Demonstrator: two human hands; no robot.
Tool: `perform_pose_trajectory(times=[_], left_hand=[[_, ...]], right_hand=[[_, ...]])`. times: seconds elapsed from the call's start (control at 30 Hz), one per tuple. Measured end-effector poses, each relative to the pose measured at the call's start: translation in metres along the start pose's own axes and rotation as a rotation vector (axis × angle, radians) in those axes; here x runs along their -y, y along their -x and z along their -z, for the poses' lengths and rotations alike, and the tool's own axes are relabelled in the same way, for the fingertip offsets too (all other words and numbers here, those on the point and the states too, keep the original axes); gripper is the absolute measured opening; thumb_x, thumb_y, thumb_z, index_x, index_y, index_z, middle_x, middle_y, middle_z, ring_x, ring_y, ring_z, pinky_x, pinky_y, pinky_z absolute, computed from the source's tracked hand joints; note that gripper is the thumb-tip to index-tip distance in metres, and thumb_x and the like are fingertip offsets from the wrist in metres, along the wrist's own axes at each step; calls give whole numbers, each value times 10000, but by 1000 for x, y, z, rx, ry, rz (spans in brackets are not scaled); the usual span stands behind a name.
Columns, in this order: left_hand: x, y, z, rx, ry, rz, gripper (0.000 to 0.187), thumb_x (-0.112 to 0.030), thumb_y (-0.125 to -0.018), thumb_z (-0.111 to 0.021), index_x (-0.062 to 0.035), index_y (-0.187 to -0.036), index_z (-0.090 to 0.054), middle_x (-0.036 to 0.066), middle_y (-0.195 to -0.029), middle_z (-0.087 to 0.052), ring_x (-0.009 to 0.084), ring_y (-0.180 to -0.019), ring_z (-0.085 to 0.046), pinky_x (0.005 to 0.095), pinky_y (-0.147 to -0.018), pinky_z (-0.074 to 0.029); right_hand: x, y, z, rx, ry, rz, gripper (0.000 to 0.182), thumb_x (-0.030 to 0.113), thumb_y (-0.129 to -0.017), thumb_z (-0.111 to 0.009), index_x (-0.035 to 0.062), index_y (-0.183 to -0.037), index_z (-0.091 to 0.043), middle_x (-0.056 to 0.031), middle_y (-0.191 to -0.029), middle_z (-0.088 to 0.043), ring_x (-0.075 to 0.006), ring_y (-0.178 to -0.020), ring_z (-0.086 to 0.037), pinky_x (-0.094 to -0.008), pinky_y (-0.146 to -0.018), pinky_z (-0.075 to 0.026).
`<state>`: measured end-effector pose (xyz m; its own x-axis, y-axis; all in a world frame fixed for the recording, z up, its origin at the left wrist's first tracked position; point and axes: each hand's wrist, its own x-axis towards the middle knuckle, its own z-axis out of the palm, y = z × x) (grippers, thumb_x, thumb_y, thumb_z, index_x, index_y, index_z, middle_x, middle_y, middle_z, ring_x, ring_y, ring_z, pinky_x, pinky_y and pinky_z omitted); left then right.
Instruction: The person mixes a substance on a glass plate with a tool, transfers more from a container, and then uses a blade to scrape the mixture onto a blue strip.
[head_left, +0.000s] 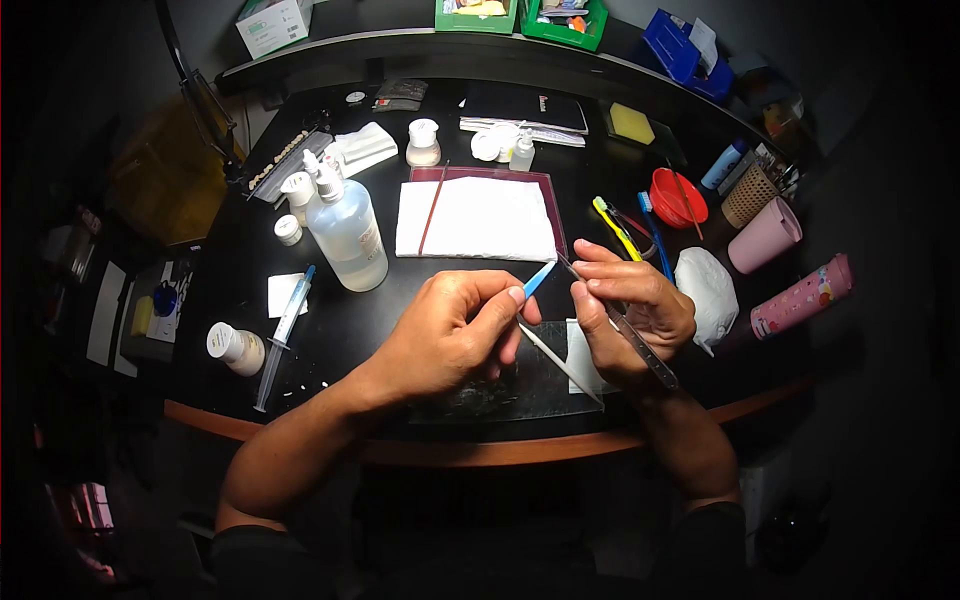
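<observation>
Between the thumb and forefinger of my left hand [458, 325] is a slim blue tapered piece [539, 280] with a pale tip. My right hand [640, 300] grips dark metal tweezers [642, 347], their handle slanting down across the palm. The tweezers' fine end comes close to the pale tip. Below the left fingers a thin whitish stick [560, 362] slants over a clear plate [470, 400]. Just beyond both hands lies a folded white paper towel [485, 222] with a red-brown brush [433, 215] across it.
A large clear bottle [347, 240], a syringe [285, 340] and a small jar [236, 348] stand or lie at left. On the right are toothbrushes [617, 230], a red bowl [677, 198], a crumpled white bag [706, 292] and pink tumblers [766, 236]. Bins [565, 28] line the back shelf.
</observation>
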<state>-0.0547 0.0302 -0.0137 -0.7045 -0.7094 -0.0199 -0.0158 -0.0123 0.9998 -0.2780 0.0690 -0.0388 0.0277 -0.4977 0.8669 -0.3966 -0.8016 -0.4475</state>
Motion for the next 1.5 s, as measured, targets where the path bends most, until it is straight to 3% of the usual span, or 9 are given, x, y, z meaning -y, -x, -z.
perform_pose_trajectory(times=[0.2, 0.43, 0.53, 0.63, 0.73, 0.87, 1.1, 1.33, 1.5], left_hand=[[-3, 1, 0, -6, -29, -6, 327, -263, -1119, -502, -32, -1006, -705, -14, -634, -595, 34, -508, -493, 200, -486, -371], [-1, -2, 2, -10, -38, -3, 311, -239, -1113, -520, -18, -1008, -710, -19, -620, -580, 34, -497, -483, 206, -481, -362], [10, -4, 0, -61, -92, -121, 282, -201, -1098, -556, 4, -1012, -728, -24, -594, -563, 34, -495, -489, 214, -476, -357], [8, -4, 0, -80, -79, -96, 261, -168, -1083, -584, 26, -1035, -752, -28, -574, -554, 33, -498, -497, 218, -478, -358], [5, -4, 0, -108, -63, -75, 243, -139, -1026, -629, 48, -1037, -783, -7, -625, -623, 24, -578, -542, 237, -517, -416], [4, -4, 1, -112, -79, -80, 245, -135, -1023, -638, 53, -1068, -787, -11, -626, -626, 23, -582, -536, 238, -520, -415], [5, -4, 1, -120, -76, -96, 239, -131, -1017, -650, 55, -1078, -786, -12, -625, -627, 20, -588, -532, 237, -520, -412], [7, -5, 2, -117, -83, -103, 239, -136, -1014, -656, 52, -1081, -788, -7, -634, -636, 24, -593, -539, 236, -524, -418], [5, -5, 0, -123, -59, -84, 236, -139, -1011, -664, 51, -1076, -790, 1, -652, -656, 29, -603, -556, 237, -537, -439]], right_hand=[[7, -4, 0, 113, -8, 83, 183, -122, -793, -756, -34, -944, -701, -204, -921, -763, -361, -958, -780, -456, -926, -637], [2, -2, 1, 22, 11, 39, 179, -137, -792, -736, -35, -932, -694, -208, -920, -758, -346, -958, -780, -478, -930, -637], [5, -3, 0, 81, -19, 67, 195, -126, -786, -752, -36, -951, -700, -209, -928, -761, -354, -967, -780, -469, -915, -645], [5, -3, -1, 109, -8, 76, 186, -114, -783, -762, -39, -943, -703, -207, -925, -763, -362, -972, -779, -456, -901, -648], [4, -2, 0, 47, 24, 34, 171, -119, -781, -753, -42, -925, -703, -199, -905, -762, -359, -967, -779, -456, -915, -640], [3, -1, 1, -20, 6, -1, 178, -122, -780, -748, -40, -931, -698, -199, -911, -761, -352, -956, -780, -462, -921, -640], [8, -3, -1, 117, -35, 49, 176, -116, -780, -750, -41, -932, -701, -206, -930, -764, -352, -968, -780, -468, -922, -640], [0, -1, 3, 3, 49, -71, 145, -92, -795, -751, -34, -922, -711, -190, -897, -769, -350, -993, -778, -412, -918, -617], [4, -2, 2, 34, 1, -13, 161, -104, -782, -753, -42, -924, -708, -200, -916, -767, -348, -984, -779, -455, -920, -631]])
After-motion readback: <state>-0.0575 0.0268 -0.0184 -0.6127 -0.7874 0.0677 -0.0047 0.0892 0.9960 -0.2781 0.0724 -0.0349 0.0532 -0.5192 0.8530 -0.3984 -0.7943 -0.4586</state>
